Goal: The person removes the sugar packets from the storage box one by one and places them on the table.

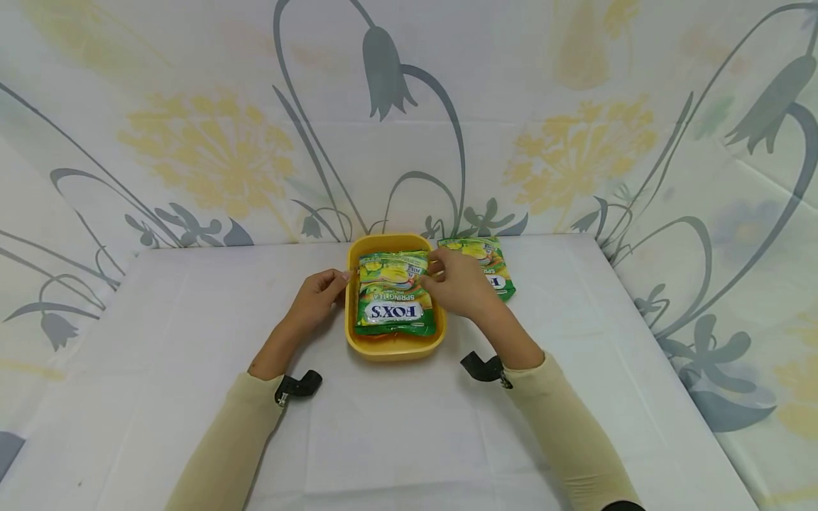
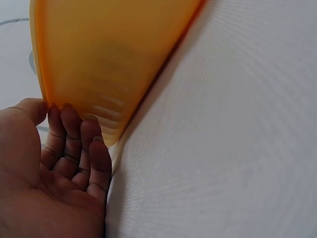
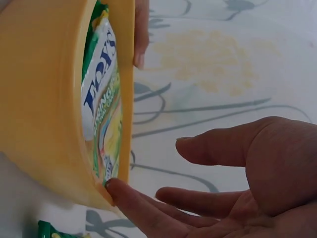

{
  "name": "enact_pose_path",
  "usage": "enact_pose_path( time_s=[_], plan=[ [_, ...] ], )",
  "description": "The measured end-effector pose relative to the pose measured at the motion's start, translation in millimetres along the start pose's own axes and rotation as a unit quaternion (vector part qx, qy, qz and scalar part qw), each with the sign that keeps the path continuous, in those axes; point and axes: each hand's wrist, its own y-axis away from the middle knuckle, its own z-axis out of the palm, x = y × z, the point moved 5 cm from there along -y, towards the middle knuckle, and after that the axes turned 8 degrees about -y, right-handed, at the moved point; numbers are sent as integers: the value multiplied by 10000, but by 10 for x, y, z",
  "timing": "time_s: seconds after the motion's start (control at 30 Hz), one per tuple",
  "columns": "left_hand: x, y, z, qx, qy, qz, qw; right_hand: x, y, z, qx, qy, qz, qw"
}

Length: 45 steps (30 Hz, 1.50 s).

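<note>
A yellow plastic basin (image 1: 396,355) stands at the middle of the table. In it lies a green and yellow Fox's Spring Tea candy bag (image 1: 393,294), its lettering upside down in the head view. My left hand (image 1: 319,294) pinches the basin's left rim, thumb on the edge and fingertips against the outer wall, as the left wrist view shows. My right hand (image 1: 456,280) is over the right rim. In the right wrist view its thumb and fingers are spread apart, and one fingertip (image 3: 116,188) touches the rim beside the bag. Nothing is between them.
A second Fox's bag (image 1: 501,273) lies on the table to the right of the basin, partly hidden under my right hand. White cloth (image 1: 383,440) covers the table, and a flower-printed cloth (image 1: 409,142) rises behind it. Black wrist mounts (image 1: 300,385) stick out from both sleeves.
</note>
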Motion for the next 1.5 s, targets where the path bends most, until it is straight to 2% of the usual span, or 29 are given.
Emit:
enact_pose_path(
  time_s=[0.2, 0.37, 0.67, 0.97, 1.07, 1.13, 1.23, 1.3, 1.4, 1.5],
  plan=[
    [-1, 3, -6, -36, 41, 72, 10000, -80, 49, 208, -562, 270, -42, 9980],
    [1, 0, -1, -28, 56, 89, 9999, -102, 58, 376, -781, 158, -61, 9968],
    [-5, -2, 7, -26, 59, 149, 9999, -68, 33, 469, -560, 349, 32, 9978],
    [-14, -5, 5, 14, 19, 88, 10000, -33, 13, 485, -432, 161, 250, 9986],
    [-23, 0, 6, 14, 8, 80, 10000, -5, -6, 480, -343, -37, 202, 9992],
    [-26, 4, 6, 11, 13, 61, 10000, 10, -30, 477, -280, -281, 21, 9992],
    [-20, 11, 1, 11, 6, 31, 10000, 61, -79, 476, -232, -828, -112, 9962],
    [-18, 12, -1, 11, -10, 12, 10000, 105, -110, 480, -263, -1297, 17, 9912],
    [-17, 10, -4, 7, -43, 16, 10000, 170, -140, 487, -314, -2064, 458, 9769],
    [-17, 8, -6, 12, -58, 26, 10000, 194, -156, 498, -340, -2403, 751, 9672]
  ],
)
